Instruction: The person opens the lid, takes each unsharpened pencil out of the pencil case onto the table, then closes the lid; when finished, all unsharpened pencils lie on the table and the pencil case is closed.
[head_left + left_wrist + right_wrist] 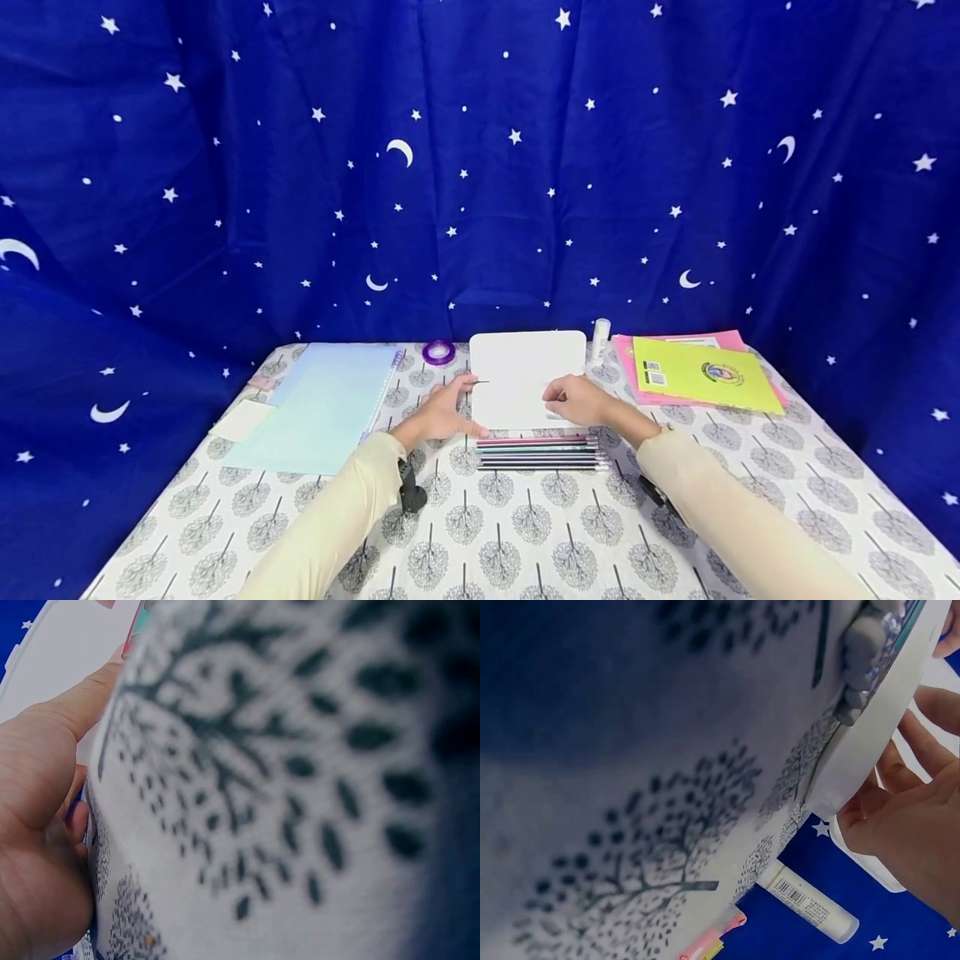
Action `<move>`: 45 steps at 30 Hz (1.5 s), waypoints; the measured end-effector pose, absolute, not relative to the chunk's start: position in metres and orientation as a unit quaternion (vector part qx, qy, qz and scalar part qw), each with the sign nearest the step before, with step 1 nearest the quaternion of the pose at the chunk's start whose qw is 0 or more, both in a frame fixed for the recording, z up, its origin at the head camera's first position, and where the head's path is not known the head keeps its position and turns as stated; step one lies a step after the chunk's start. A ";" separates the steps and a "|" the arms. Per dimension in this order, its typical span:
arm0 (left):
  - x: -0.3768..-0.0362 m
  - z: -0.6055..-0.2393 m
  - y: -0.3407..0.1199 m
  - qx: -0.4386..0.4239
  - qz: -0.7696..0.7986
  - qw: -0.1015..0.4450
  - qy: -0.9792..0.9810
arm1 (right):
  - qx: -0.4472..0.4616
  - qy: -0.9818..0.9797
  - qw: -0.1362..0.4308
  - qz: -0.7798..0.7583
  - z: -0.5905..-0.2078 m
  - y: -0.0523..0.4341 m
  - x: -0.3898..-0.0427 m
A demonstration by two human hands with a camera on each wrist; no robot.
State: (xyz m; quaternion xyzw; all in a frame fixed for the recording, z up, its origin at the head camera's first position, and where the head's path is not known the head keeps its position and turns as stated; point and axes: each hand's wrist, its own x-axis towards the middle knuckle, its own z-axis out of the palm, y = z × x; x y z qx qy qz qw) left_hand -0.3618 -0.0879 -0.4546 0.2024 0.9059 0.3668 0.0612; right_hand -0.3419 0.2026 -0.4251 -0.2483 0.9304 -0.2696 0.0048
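A white rectangular case [517, 367] with rounded corners lies in the middle of the table in the head view. My left hand [446, 408] is at its left edge, thumb and forefinger spread apart, the thumb close to the pencil ends. A thin dark line shows at the forefinger; what it is stays unclear. Over the case's right part is my right hand [581, 400], fingers bent down. In the right wrist view those fingers [900, 769] reach behind the white rim; whether they pinch anything is hidden. Several pencils [536, 454] lie in a row before the case.
A purple tape roll [438, 352] and a white glue stick [601, 340] stand behind. At left lies a pale blue notebook [322, 408] with a cream paper pad [242, 421]. Yellow [690, 379] and pink booklets [626, 354] overlap at right. A blue curtain [480, 167] hangs behind the table.
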 end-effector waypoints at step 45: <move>-0.361 -0.454 -0.087 0.198 0.371 0.063 0.905 | -0.276 0.900 -0.019 -0.337 -0.406 0.209 -0.312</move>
